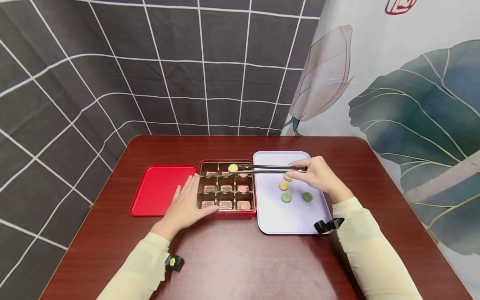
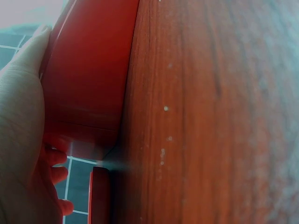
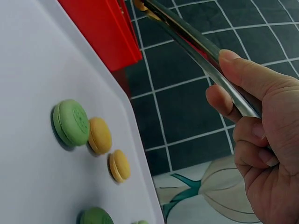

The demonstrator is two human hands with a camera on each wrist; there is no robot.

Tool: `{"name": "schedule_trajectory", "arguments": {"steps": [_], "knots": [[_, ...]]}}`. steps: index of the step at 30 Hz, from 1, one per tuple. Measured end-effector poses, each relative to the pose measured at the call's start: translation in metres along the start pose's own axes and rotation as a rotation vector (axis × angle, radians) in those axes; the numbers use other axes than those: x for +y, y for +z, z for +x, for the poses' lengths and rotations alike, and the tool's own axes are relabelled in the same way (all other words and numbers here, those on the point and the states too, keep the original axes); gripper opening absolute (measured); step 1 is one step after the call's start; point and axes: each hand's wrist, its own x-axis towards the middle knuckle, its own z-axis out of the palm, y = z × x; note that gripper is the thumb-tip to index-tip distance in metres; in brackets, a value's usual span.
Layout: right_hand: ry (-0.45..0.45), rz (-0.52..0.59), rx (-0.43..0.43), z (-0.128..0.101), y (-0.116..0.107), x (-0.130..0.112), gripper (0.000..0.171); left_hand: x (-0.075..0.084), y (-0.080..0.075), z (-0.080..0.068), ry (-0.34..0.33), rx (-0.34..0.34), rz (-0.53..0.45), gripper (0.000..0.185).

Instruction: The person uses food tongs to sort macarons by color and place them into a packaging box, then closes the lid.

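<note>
dark red table (image 1: 232, 258) bears trays before grey tiled wall (image 1: 150, 62).

Steel tongs (image 1: 271, 168) lie level above the red box (image 1: 227, 186), tips clamping a pale yellow-green macaron (image 1: 233, 168) over its back row; the box's brown nine-cell insert sits open.

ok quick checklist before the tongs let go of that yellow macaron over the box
1. Tongs held firmly by right hand: ok.
2. Yellow macaron caught in the tong tips: ok.
3. Macaron over the back middle cell of the red box: ok.
4. That cell free: cannot tell, the macaron hides it.
5. Left hand flat against the box, steadying it: ok.
6. Red lid lying clear beside the box: ok.
</note>
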Motion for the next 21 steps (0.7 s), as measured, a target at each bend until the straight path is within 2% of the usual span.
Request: {"name": "schedule_trajectory", "arguments": {"steps": [6,14,21], "knots": [[-0.052,-0.043,-0.011,0.011,0.008,0.001,0.030,0.001,0.000,0.000,0.003,0.007,0.005,0.115],[-0.006,-0.029,-0.069,0.020,0.012,-0.003,0.029,0.000,0.001,0.002,0.004,-0.011,0.015,0.115],[-0.024,-0.056,-0.093,0.029,0.014,-0.008,0.030,-0.002,0.001,0.001,0.000,-0.010,0.018,0.116]]}}
